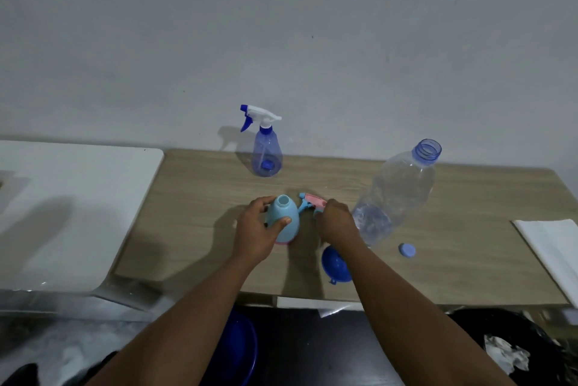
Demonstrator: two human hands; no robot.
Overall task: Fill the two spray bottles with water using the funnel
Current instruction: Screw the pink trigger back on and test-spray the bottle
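A light blue spray bottle (283,218) with a pink base stands open-necked at the table's middle, and my left hand (255,231) grips its body. Its pink and blue spray head (308,201) lies just right of it, with my right hand (336,221) closed on it. The blue funnel (334,263) lies on its side under my right forearm, near the front edge. A clear blue spray bottle (266,148) with a white and blue trigger head stands capped at the back. A large clear water bottle (395,195) stands open to the right, with a little water at its bottom.
The water bottle's blue cap (407,250) lies on the wooden table (194,198). A white folded cloth (553,248) lies at the right edge. A white surface (72,204) adjoins on the left. A blue basin (240,345) sits below the table's front edge.
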